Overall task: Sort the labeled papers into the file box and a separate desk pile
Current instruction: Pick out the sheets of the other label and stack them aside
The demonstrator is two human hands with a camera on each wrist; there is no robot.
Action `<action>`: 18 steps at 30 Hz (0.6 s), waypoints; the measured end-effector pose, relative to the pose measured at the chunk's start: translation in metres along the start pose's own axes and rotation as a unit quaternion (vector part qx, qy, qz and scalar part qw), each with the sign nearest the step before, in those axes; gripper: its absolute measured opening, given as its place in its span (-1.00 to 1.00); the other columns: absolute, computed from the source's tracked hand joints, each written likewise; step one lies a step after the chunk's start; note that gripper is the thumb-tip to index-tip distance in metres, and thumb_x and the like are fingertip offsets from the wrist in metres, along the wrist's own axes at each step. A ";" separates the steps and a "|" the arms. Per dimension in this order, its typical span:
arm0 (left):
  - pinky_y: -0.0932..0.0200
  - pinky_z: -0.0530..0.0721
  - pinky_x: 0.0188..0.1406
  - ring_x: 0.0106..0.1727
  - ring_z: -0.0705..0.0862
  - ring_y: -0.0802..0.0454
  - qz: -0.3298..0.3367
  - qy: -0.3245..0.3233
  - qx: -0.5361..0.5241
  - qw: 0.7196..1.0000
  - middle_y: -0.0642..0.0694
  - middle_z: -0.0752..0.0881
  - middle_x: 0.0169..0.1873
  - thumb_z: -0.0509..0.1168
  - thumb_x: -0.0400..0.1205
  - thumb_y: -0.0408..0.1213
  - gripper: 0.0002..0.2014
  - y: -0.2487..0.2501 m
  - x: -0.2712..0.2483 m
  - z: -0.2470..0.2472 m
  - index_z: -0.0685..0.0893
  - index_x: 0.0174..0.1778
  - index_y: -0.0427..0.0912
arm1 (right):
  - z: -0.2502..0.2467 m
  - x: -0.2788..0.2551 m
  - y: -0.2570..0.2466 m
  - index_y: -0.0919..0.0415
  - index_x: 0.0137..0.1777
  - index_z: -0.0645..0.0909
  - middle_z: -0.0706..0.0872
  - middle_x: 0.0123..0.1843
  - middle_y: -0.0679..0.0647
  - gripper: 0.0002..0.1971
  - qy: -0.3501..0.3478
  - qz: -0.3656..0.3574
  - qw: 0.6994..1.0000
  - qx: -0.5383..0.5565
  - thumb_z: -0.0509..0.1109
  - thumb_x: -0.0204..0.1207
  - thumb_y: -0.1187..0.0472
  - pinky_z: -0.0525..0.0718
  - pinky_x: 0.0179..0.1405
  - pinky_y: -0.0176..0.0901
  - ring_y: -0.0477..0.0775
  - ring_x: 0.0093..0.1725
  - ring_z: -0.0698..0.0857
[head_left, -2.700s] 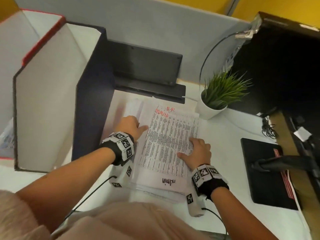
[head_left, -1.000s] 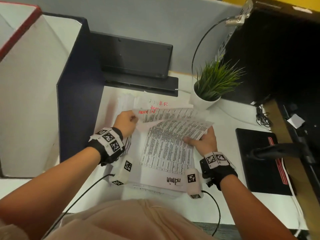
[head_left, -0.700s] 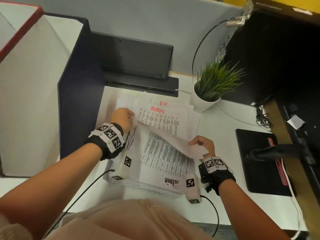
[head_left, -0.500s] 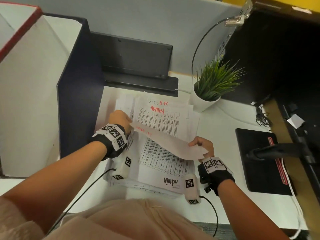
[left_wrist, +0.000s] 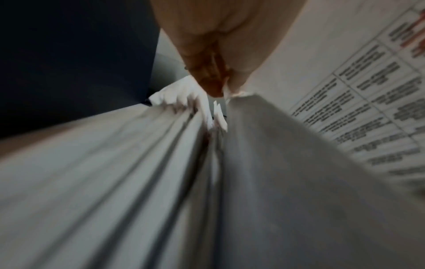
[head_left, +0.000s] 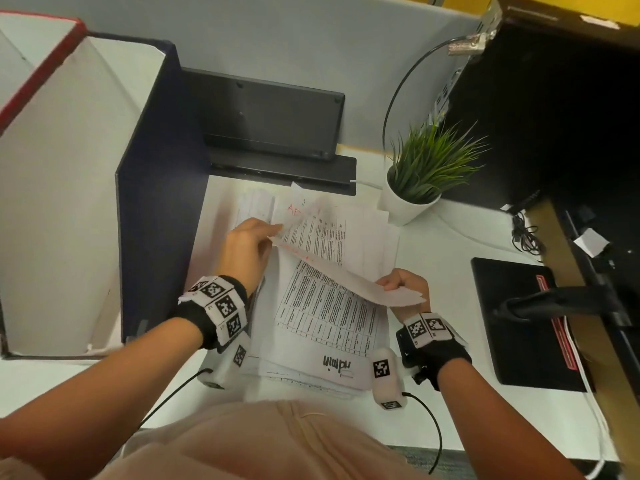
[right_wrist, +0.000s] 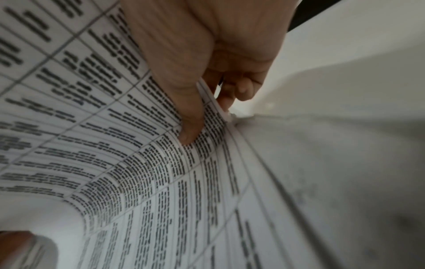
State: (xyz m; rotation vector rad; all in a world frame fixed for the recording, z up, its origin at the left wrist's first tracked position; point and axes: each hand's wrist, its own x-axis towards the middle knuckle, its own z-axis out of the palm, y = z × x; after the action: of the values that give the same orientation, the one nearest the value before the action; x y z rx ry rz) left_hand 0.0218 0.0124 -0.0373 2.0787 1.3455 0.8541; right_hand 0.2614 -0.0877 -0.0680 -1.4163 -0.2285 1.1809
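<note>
At a white office surface (head_left: 446,244) walled by a grey partition, a stack of labeled papers (head_left: 322,327) is spread near the front edge, printed tables and a handwritten "admin" mark showing. One sheet (head_left: 346,278) is lifted clear of the stack, pinched at its left corner by the left hand (head_left: 247,247) and at its right edge by the right hand (head_left: 403,284), whose thumb is pressed on the print in the wrist view; the sheet is apparently raised so that the red label beneath can be read. The file box (head_left: 156,188), dark-sided and open-topped, stands at the left edge, just beside the stack. A potted plant (head_left: 422,174) is set at the stack's far right corner, a black device (head_left: 270,123) behind it, a black pad (head_left: 519,323) to the right. No separate pile can yet be made out.
</note>
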 end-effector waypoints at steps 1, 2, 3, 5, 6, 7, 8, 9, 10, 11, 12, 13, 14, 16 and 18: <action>0.31 0.62 -0.11 -0.15 0.66 0.00 -0.008 0.004 -0.042 0.999 -0.19 0.73 -0.10 0.27 0.58 -0.53 -0.78 0.000 -0.001 0.000 0.73 0.08 -0.32 | -0.002 0.001 0.000 0.37 -0.80 0.42 0.57 -0.70 0.16 -0.46 0.000 -0.003 1.000 -0.007 -0.06 0.30 0.75 0.56 -0.68 -0.40 0.03 -0.68 0.57; 0.33 0.63 -0.21 -0.23 0.63 0.05 -0.036 0.005 -0.086 0.996 -0.14 0.73 -0.16 0.24 0.61 -0.47 -0.81 0.001 -0.001 0.001 0.71 0.04 -0.22 | -0.003 0.000 0.000 0.40 -0.74 0.42 0.57 -0.69 0.14 -0.49 0.004 -0.017 0.999 -0.049 -0.02 0.35 0.75 0.55 -0.67 -0.42 -0.05 -0.69 0.58; 0.28 0.62 -0.28 -0.29 0.61 0.05 -0.074 -0.001 -0.125 0.989 -0.12 0.72 -0.19 0.21 0.65 -0.41 -0.84 0.001 -0.001 0.002 0.67 -0.01 -0.13 | -0.003 -0.001 0.000 0.35 -0.64 0.45 0.57 -0.65 0.12 -0.54 0.011 -0.040 0.991 -0.129 0.08 0.40 0.73 0.55 -0.63 -0.42 -0.16 -0.68 0.58; 0.17 0.64 -0.26 -0.27 0.62 0.01 -0.129 -0.030 -0.177 0.975 -0.18 0.72 -0.13 0.15 0.68 -0.36 -0.87 -0.001 0.001 0.003 0.58 -0.06 -0.08 | -0.003 -0.003 -0.001 0.26 -0.50 0.40 0.53 -0.56 0.07 -0.62 0.007 -0.104 0.960 -0.258 0.35 0.34 0.68 0.53 -0.55 -0.44 -0.29 -0.65 0.55; 0.14 0.63 -0.19 -0.24 0.62 0.00 -0.143 -0.053 -0.195 0.969 -0.22 0.72 -0.07 0.13 0.69 -0.37 -0.87 -0.002 0.001 0.003 0.55 -0.08 -0.09 | -0.003 -0.004 0.000 0.22 -0.44 0.36 0.51 -0.52 0.05 -0.60 0.011 -0.116 0.955 -0.272 0.45 0.26 0.67 0.51 -0.58 -0.48 -0.32 -0.63 0.54; 0.10 0.62 -0.10 -0.18 0.63 -0.02 -0.153 -0.078 -0.213 0.962 -0.24 0.71 -0.03 0.11 0.69 -0.39 -0.84 -0.002 0.002 0.002 0.54 -0.11 -0.09 | -0.002 -0.005 0.000 0.21 -0.36 0.38 0.54 -0.46 0.03 -0.58 0.015 -0.127 0.953 -0.274 0.52 0.19 0.65 0.51 -0.59 -0.53 -0.35 -0.55 0.56; 0.05 0.62 -0.01 -0.09 0.65 -0.06 -0.159 -0.102 -0.231 0.954 -0.25 0.71 0.01 0.10 0.69 -0.43 -0.81 -0.002 0.003 0.001 0.54 -0.13 -0.10 | -0.002 -0.006 0.001 0.24 -0.22 0.45 0.62 -0.35 0.03 -0.58 0.020 -0.133 0.952 -0.274 0.57 0.14 0.62 0.53 -0.54 -0.57 -0.30 -0.40 0.63; -0.01 0.62 0.07 -0.01 0.66 -0.10 -0.161 -0.124 -0.241 0.949 -0.26 0.70 0.02 0.09 0.69 -0.46 -0.80 -0.001 0.004 0.000 0.55 -0.12 -0.14 | -0.001 -0.007 0.002 0.29 -0.05 0.51 0.70 -0.19 0.05 -0.53 0.024 -0.132 0.954 -0.268 0.61 0.12 0.58 0.57 -0.43 -0.58 -0.20 -0.22 0.69; -0.06 0.60 0.12 0.02 0.64 -0.12 -0.162 -0.141 -0.242 0.946 -0.26 0.69 0.01 0.08 0.68 -0.50 -0.81 -0.001 0.005 -0.001 0.56 -0.10 -0.20 | -0.002 -0.008 0.002 0.33 0.11 0.55 0.72 -0.04 0.07 -0.45 0.030 -0.123 0.957 -0.262 0.63 0.11 0.54 0.60 -0.29 -0.53 -0.08 -0.06 0.70; -0.08 0.58 0.12 0.01 0.62 -0.12 -0.167 -0.157 -0.237 0.944 -0.27 0.67 -0.02 0.07 0.66 -0.55 -0.79 -0.001 0.007 -0.002 0.56 -0.10 -0.24 | -0.003 -0.008 0.003 0.34 0.20 0.56 0.71 0.05 0.07 -0.40 0.034 -0.114 0.958 -0.262 0.65 0.12 0.50 0.62 -0.16 -0.42 -0.02 0.03 0.68; -0.06 0.58 0.07 -0.02 0.58 -0.11 -0.173 -0.172 -0.236 0.941 -0.26 0.65 -0.06 0.06 0.63 -0.61 -0.76 -0.001 0.009 -0.002 0.57 -0.13 -0.24 | -0.004 -0.009 0.005 0.35 0.22 0.58 0.70 0.06 0.07 -0.40 0.037 -0.109 0.958 -0.264 0.65 0.14 0.47 0.60 -0.05 -0.33 -0.01 0.06 0.66; 0.00 0.57 -0.03 -0.08 0.56 -0.08 -0.182 -0.184 -0.238 0.936 -0.22 0.64 -0.13 0.05 0.59 -0.66 -0.71 0.000 0.010 -0.003 0.57 -0.19 -0.22 | -0.005 -0.010 0.006 0.35 0.19 0.60 0.70 0.03 0.06 -0.43 0.040 -0.103 0.957 -0.269 0.66 0.14 0.45 0.57 0.02 -0.27 -0.01 0.04 0.66; 0.08 0.53 -0.14 -0.15 0.54 -0.04 -0.192 -0.190 -0.243 0.932 -0.17 0.63 -0.20 0.03 0.56 -0.68 -0.67 0.000 0.012 -0.003 0.58 -0.24 -0.21 | -0.007 -0.009 0.006 0.35 0.14 0.62 0.71 -0.02 0.04 -0.48 0.045 -0.096 0.956 -0.273 0.66 0.15 0.44 0.57 0.02 -0.27 -0.02 -0.01 0.67; 0.10 0.53 -0.15 -0.21 0.55 -0.01 -0.225 -0.170 -0.251 0.926 -0.16 0.64 -0.25 0.02 0.54 -0.67 -0.67 0.001 0.018 -0.005 0.65 -0.22 -0.28 | -0.007 -0.008 0.005 0.29 -0.12 0.67 0.74 -0.26 -0.08 -0.71 0.040 -0.085 0.956 -0.277 0.63 0.18 0.47 0.62 -0.19 -0.42 -0.16 -0.25 0.70; -0.13 0.61 0.00 -0.14 0.60 -0.13 -0.289 -0.121 -0.255 0.915 -0.29 0.66 -0.19 0.06 0.54 -0.62 -0.73 -0.002 0.025 -0.005 0.69 -0.09 -0.45 | -0.006 -0.008 0.005 0.25 -0.48 0.59 0.61 -0.59 -0.16 -0.69 0.011 -0.092 0.968 -0.233 0.47 0.26 0.64 0.56 -0.51 -0.49 -0.23 -0.55 0.59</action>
State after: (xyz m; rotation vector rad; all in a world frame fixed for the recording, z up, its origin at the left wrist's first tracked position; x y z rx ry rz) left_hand 0.0247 0.0366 -0.0302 1.2392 1.3163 0.5768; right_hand 0.2599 -0.0985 -0.0694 -1.7704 -0.6400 0.9936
